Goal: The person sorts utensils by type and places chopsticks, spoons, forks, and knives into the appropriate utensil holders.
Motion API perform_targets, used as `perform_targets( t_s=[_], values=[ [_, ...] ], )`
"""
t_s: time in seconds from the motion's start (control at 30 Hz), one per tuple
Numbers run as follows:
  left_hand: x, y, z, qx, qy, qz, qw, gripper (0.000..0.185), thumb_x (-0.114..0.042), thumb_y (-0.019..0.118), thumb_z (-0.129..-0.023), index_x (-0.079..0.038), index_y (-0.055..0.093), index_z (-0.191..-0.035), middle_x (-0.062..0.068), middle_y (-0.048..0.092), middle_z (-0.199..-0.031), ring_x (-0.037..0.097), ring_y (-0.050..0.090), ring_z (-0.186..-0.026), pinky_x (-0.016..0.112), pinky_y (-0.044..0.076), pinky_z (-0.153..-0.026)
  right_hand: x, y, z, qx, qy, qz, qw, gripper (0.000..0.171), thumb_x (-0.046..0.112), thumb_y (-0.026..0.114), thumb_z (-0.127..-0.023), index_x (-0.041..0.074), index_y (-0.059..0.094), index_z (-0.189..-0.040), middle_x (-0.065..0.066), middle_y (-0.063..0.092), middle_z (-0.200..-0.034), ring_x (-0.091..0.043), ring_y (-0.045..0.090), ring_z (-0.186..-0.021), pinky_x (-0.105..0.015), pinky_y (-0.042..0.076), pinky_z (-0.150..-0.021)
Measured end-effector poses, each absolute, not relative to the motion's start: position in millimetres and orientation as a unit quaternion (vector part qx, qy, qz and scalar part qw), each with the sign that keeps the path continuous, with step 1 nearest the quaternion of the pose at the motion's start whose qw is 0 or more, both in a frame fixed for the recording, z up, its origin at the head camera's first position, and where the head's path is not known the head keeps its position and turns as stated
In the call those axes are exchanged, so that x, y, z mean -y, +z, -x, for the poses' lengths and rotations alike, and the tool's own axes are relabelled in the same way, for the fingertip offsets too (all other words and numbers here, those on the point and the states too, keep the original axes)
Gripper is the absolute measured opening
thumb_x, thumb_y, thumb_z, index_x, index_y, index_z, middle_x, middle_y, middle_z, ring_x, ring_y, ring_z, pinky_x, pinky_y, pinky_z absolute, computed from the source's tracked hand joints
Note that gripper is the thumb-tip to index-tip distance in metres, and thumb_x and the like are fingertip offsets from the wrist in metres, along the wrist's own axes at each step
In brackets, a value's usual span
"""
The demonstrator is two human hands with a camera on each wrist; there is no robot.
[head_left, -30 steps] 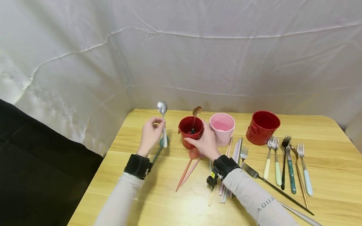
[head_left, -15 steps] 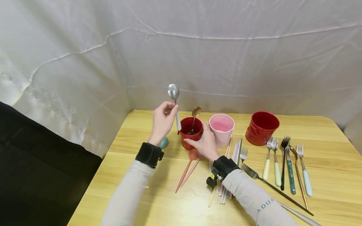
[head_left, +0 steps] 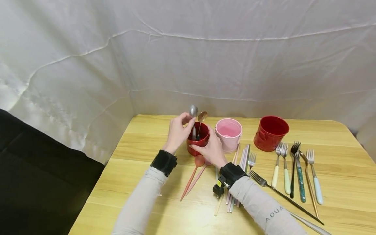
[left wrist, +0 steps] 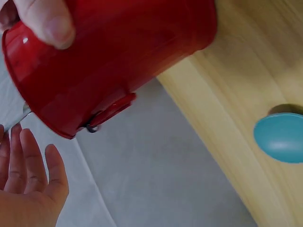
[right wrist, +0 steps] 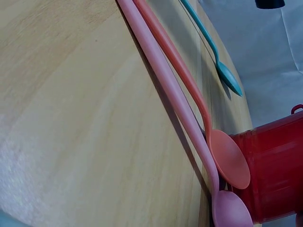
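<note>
My left hand (head_left: pixel 178 131) pinches a silver spoon (head_left: pixel 193 111) by its pale handle, bowl up, with the handle's lower end inside the left red bucket (head_left: pixel 194 150). A gold-coloured spoon (head_left: pixel 202 116) with a dark handle stands in the same bucket, close beside it. Thumb and fingers of my right hand (head_left: pixel 213 148) grip that bucket's right side near the rim. In the left wrist view, the bucket (left wrist: pixel 118 56) fills the top, the right thumb lies on its wall, and my left hand (left wrist: pixel 33 179) shows below its mouth.
An orange spoon (right wrist: pixel 229 158) and a pink spoon (right wrist: pixel 232 210) lie before the bucket; a teal spoon (left wrist: pixel 281 137) lies left. A pink bucket (head_left: pixel 230 142), a second red bucket (head_left: pixel 268 138), chopsticks (head_left: pixel 244 158) and several forks (head_left: pixel 286 173) are to the right.
My left hand has carried the silver spoon rightward, first up and then down, so its handle went from outside the red bucket to inside. My right hand has stayed on the bucket.
</note>
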State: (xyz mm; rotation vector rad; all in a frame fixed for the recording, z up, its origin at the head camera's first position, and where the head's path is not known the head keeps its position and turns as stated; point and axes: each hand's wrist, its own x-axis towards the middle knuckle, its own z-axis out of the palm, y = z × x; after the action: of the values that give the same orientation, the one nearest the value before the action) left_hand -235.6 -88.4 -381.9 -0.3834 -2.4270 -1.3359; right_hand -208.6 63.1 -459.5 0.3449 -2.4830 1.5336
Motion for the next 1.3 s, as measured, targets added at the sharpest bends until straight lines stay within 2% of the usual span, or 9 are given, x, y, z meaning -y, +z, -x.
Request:
perform_targets(
  t_s=[0.17, 0.37, 0.5, 0.73, 0.93, 1.1, 1.3],
  values=[
    [92.2, -389.0, 231.1, 0.863, -0.46, 0.131, 0.164, 0.019, -0.018, 0.069, -0.096, -0.004, 0.072, -0.108, 0.013, 0.076, -0.102, 0.027, 0.073, -0.092, 0.041, 0.061, -0.085, -64.1, -459.1, 208.2, 0.841, 0.519, -0.115, 0.101, 0.092, 0.03, 0.09, -0.075, 0.011, 0.039, -0.149, -0.01, 0.056, -0.143, -0.028, 0.057, -0.131, -0.046, 0.048, -0.111],
    [108.8, -398.0, 228.9, 0.867, -0.456, 0.113, 0.164, 0.019, -0.015, 0.066, -0.097, -0.001, 0.071, -0.109, 0.014, 0.075, -0.105, 0.029, 0.072, -0.095, 0.043, 0.059, -0.089, -63.1, -460.0, 208.4, 0.836, 0.526, -0.118, 0.104, 0.094, 0.03, 0.091, -0.074, 0.011, 0.039, -0.15, -0.011, 0.057, -0.143, -0.028, 0.057, -0.132, -0.046, 0.047, -0.112],
    [123.6, -403.0, 226.2, 0.88, -0.444, 0.093, 0.139, 0.02, -0.011, 0.063, -0.097, -0.002, 0.069, -0.114, 0.015, 0.074, -0.107, 0.029, 0.071, -0.096, 0.042, 0.059, -0.089, -63.2, -461.4, 207.8, 0.84, 0.519, -0.115, 0.11, 0.093, 0.03, 0.092, -0.073, 0.012, 0.04, -0.149, -0.01, 0.057, -0.141, -0.028, 0.058, -0.131, -0.046, 0.048, -0.11],
    [149.3, -409.5, 215.8, 0.908, -0.405, 0.06, 0.09, 0.03, -0.005, 0.064, -0.091, -0.002, 0.061, -0.121, 0.015, 0.066, -0.104, 0.03, 0.068, -0.094, 0.041, 0.058, -0.084, -64.2, -461.8, 209.0, 0.84, 0.52, -0.115, 0.109, 0.094, 0.032, 0.092, -0.073, 0.013, 0.04, -0.149, -0.009, 0.057, -0.141, -0.027, 0.058, -0.13, -0.046, 0.049, -0.11],
    [170.3, -415.2, 204.7, 0.935, -0.349, 0.046, 0.034, 0.035, -0.01, 0.069, -0.09, -0.001, 0.061, -0.122, 0.014, 0.065, -0.103, 0.027, 0.068, -0.09, 0.04, 0.056, -0.079, -66.4, -462.5, 208.8, 0.834, 0.528, -0.115, 0.11, 0.094, 0.031, 0.092, -0.073, 0.014, 0.04, -0.149, -0.008, 0.057, -0.143, -0.027, 0.057, -0.131, -0.045, 0.047, -0.112],
    [186.1, -417.0, 197.4, 0.948, -0.315, 0.03, -0.031, 0.037, -0.018, 0.071, -0.092, -0.001, 0.059, -0.123, 0.015, 0.066, -0.103, 0.024, 0.066, -0.082, 0.033, 0.052, -0.069, -68.2, -462.6, 209.1, 0.835, 0.527, -0.115, 0.108, 0.094, 0.032, 0.092, -0.073, 0.014, 0.04, -0.149, -0.008, 0.057, -0.142, -0.027, 0.057, -0.131, -0.046, 0.047, -0.111],
    [202.4, -418.5, 187.6, 0.952, -0.279, -0.008, -0.123, 0.042, -0.028, 0.073, -0.092, 0.0, 0.058, -0.119, 0.016, 0.068, -0.107, 0.024, 0.064, -0.088, 0.034, 0.053, -0.074, -64.8, -461.8, 209.7, 0.836, 0.527, -0.118, 0.101, 0.094, 0.031, 0.091, -0.073, 0.014, 0.04, -0.149, -0.009, 0.056, -0.142, -0.028, 0.057, -0.132, -0.046, 0.047, -0.111]
  ],
)
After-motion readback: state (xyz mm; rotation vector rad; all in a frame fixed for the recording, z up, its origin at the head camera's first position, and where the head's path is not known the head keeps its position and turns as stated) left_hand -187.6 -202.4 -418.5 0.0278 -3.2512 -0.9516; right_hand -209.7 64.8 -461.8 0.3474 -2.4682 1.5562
